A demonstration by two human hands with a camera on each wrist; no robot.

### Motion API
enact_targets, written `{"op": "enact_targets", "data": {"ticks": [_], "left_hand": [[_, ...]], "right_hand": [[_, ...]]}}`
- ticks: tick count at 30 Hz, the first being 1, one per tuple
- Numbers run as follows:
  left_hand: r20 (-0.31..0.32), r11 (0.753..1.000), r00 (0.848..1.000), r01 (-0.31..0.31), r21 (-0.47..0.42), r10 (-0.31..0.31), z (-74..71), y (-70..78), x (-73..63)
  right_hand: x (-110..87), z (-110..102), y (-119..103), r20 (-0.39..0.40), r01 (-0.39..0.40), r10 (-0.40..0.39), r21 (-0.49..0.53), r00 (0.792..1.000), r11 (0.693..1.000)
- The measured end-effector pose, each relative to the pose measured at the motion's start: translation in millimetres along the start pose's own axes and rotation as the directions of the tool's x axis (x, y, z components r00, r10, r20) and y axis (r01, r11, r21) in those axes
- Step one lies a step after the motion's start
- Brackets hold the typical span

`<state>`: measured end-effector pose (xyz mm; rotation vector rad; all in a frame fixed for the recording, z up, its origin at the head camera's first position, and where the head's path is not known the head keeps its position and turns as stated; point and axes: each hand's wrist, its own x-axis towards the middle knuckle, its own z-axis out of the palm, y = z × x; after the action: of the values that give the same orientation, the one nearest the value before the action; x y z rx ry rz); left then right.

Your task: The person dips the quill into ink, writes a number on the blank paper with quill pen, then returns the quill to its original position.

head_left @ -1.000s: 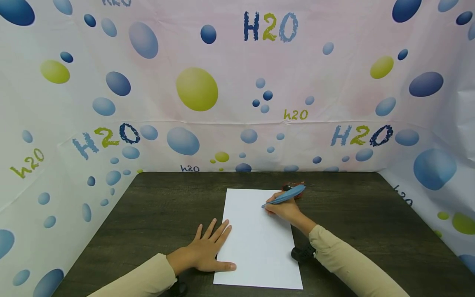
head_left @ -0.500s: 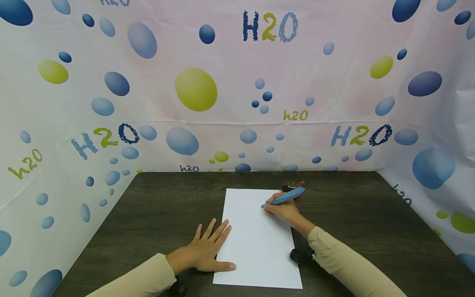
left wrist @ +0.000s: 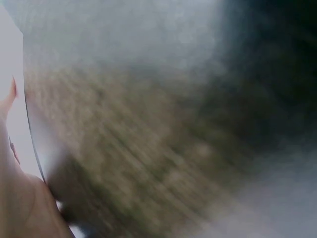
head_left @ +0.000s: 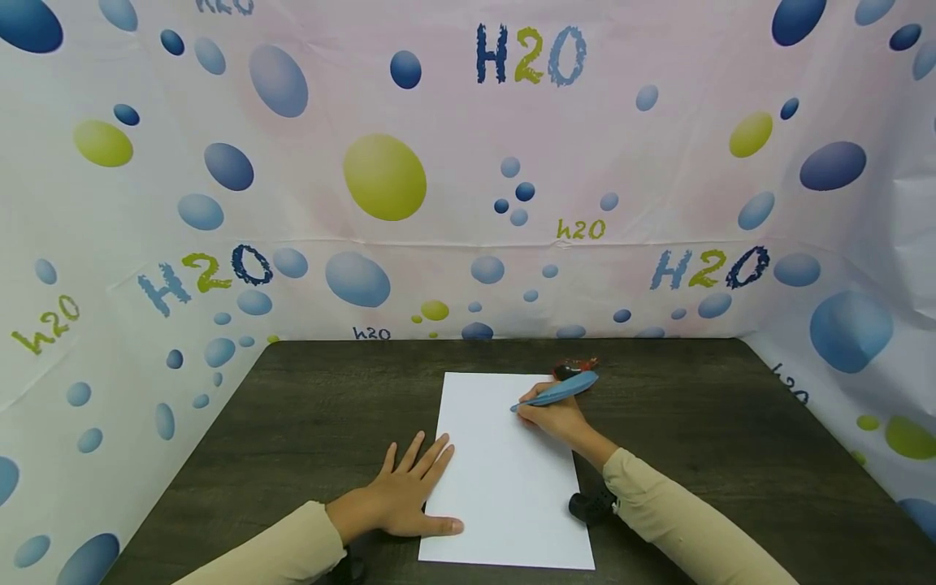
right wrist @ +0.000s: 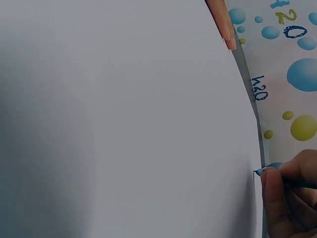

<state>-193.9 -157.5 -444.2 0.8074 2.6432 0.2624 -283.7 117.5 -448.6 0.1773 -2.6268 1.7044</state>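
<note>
A sheet of white paper (head_left: pixel 504 487) lies upright on the dark wooden table. My left hand (head_left: pixel 405 496) rests flat with fingers spread, fingertips and thumb over the paper's left edge. My right hand (head_left: pixel 552 418) pinches a blue feather-shaped pen (head_left: pixel 561 391) between thumb and fingers, its tip down at the paper's upper right part. In the right wrist view, the tip of the pen (right wrist: pixel 259 172) meets the sheet near its edge, and the left hand's fingers (right wrist: pixel 225 29) show at the top. The left wrist view is mostly blurred, with part of the left hand (left wrist: pixel 25 198) at its side.
A small reddish-dark object (head_left: pixel 574 368) sits behind the right hand, beyond the paper's top right corner. The dark table (head_left: pixel 329 390) ends at a white backdrop (head_left: pixel 468 106) with blue and green bubbles. A black wrist camera (head_left: pixel 591 507) hangs at the right sleeve.
My right hand and the pen tip have shifted slightly left over the paper. The left hand keeps its place; the whole head view drifts a little left.
</note>
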Motion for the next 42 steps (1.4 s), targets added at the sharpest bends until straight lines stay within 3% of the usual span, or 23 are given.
{"op": "enact_targets", "data": {"ticks": [10,18,25,33,42], "left_hand": [[-0.005,1.0,1.0,0.012,0.018,-0.012,-1.1,2.2,-0.9],[0.005,1.0,1.0,0.01,0.006,-0.01,-0.5,1.2,-0.3],[-0.007,1.0,1.0,0.012,0.017,-0.012,-0.7,2.0,-0.9],[-0.007,1.0,1.0,0.013,0.022,-0.012,0.0,1.2,-0.4],[-0.01,0.999,1.0,0.016,0.032,-0.016,1.4,1.4,-0.3]], "right_hand": [[-0.5,1.5,0.4,0.002,0.001,-0.001,-0.008,1.0,1.0],[-1.8,2.1,0.2,0.078,0.033,-0.036,0.038,0.996,0.999],[-2.6,3.7,-1.2,0.103,0.03,-0.033,0.027,0.994,0.999],[-3.4,5.1,-2.2,0.14,0.093,-0.1,0.055,0.985,0.994],[-5.7,6.6,-3.6,0.201,0.102,-0.115,0.074,0.973,0.992]]}}
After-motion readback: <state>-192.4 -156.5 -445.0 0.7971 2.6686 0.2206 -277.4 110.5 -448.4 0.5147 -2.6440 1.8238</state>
